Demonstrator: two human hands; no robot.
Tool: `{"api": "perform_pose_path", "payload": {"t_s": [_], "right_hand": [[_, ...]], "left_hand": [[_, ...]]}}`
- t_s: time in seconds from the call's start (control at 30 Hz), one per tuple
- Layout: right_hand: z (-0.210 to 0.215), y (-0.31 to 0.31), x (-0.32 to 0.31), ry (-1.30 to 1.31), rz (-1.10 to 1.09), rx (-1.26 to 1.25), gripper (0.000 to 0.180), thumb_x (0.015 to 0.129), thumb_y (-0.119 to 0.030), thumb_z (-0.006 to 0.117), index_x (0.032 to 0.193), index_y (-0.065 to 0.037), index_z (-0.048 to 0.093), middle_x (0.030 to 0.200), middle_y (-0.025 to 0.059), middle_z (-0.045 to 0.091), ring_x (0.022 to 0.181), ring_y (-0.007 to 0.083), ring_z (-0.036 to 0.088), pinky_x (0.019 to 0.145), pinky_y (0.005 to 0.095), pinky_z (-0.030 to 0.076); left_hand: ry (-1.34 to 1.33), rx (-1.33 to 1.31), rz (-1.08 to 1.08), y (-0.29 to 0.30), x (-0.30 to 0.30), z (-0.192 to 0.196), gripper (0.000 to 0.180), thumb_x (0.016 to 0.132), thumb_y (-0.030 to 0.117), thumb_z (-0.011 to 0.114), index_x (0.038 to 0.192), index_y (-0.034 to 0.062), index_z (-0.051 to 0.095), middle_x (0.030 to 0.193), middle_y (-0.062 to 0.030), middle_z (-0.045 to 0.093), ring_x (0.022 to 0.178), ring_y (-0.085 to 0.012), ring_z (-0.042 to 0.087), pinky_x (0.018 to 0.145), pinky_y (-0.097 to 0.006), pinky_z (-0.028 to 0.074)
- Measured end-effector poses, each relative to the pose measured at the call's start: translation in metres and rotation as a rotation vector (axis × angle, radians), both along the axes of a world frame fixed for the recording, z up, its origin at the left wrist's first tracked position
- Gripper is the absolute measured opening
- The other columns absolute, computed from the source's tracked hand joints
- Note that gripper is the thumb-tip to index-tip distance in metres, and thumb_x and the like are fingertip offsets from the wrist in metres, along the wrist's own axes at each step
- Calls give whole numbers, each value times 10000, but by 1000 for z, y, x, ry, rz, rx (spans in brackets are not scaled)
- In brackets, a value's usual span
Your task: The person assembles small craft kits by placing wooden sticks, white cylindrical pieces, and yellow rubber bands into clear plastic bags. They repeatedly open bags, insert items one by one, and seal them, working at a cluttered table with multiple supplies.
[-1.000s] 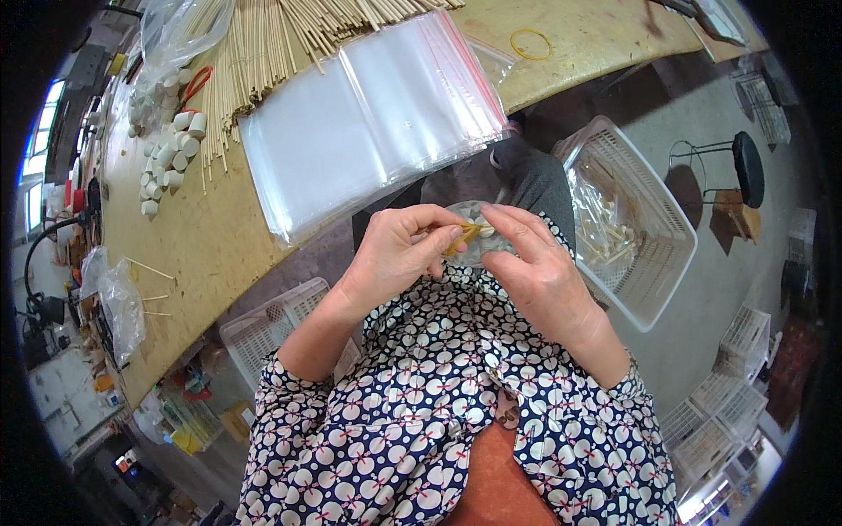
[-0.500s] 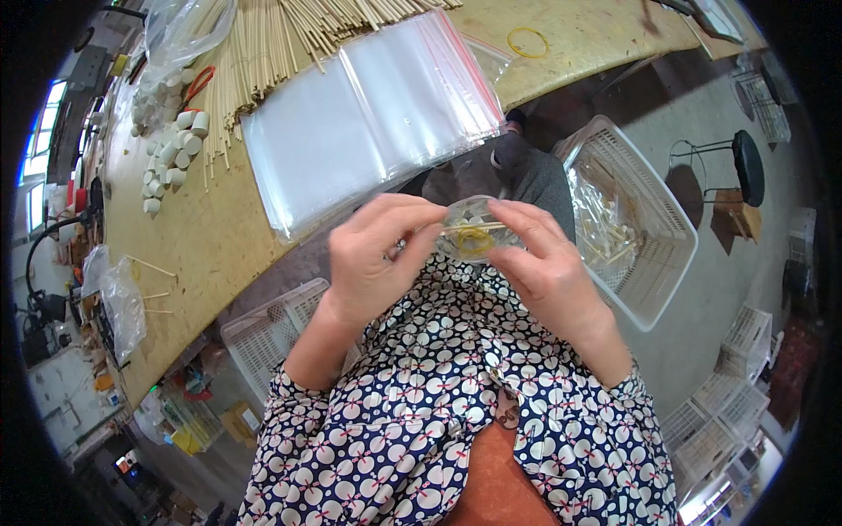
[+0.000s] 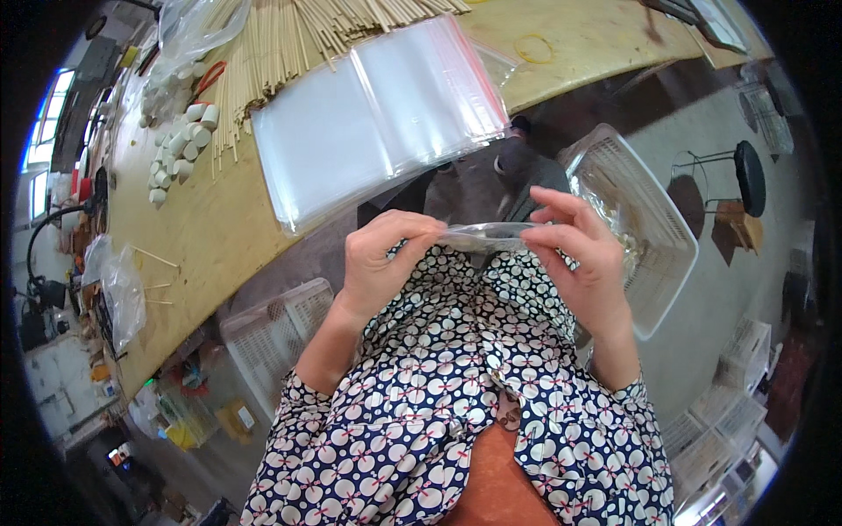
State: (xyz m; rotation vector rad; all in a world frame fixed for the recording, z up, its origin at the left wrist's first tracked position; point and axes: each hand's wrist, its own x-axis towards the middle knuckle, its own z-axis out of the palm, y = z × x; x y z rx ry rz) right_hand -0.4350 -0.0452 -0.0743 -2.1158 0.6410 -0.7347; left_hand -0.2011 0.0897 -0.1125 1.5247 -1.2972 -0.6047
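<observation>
A clear plastic bag [image 3: 482, 233] is stretched level between my hands in front of my lap, its top edge narrow and pressed nearly flat. My left hand [image 3: 379, 267] pinches one end between thumb and fingers. At the other end, my right hand [image 3: 586, 263] grips the bag's edge with thumb and forefinger, its remaining fingers lifted and spread. What lies inside the bag can hardly be made out from this angle. Just beyond, on the table, lies a stack of flat clear bags [image 3: 351, 123] with a red strip along one side.
Many thin wooden sticks [image 3: 298, 35] are heaped on the table [image 3: 197, 250] beside white cylindrical pieces [image 3: 189, 145]. A yellow rubber band [image 3: 535, 49] lies farther right. A white plastic basket [image 3: 662, 254] holding filled bags stands at my right; another basket [image 3: 281, 329] is lower left.
The bag's mouth, rounded and showing sticks and a yellow band inside, is now flattened into a line. My right hand has moved slightly right and raised its outer fingers.
</observation>
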Motion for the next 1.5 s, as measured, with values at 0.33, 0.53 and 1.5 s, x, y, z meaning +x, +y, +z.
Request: {"api": "perform_pose_path", "payload": {"t_s": [0.33, 0.53, 1.5], "right_hand": [[-15, 1, -13, -204, -90, 636, 83, 984, -27, 672, 1045, 25, 692, 933, 78, 769, 875, 122, 741, 780, 246, 580], [-18, 20, 13, -81, -128, 320, 102, 964, 17, 657, 1060, 13, 688, 893, 104, 767, 757, 154, 748, 669, 261, 574], [-39, -61, -140, 624, -875, -168, 180, 1005, -79, 589, 1171, -38, 644, 1017, 138, 735, 946, 318, 718, 843, 403, 557]], "left_hand": [[280, 85, -10, 12, 9, 0, 74, 919, -20, 712, 978, -28, 755, 1007, -126, 766, 913, -186, 721, 821, -298, 571], [-153, 23, -123, -24, -18, 17, 242, 785, 18, 762, 1026, 11, 743, 970, -119, 740, 917, -238, 709, 810, -331, 561], [-772, 49, 389, -107, 50, 28, 200, 890, 175, 757, 882, 19, 631, 831, -93, 624, 781, -272, 597, 735, -387, 499]]}}
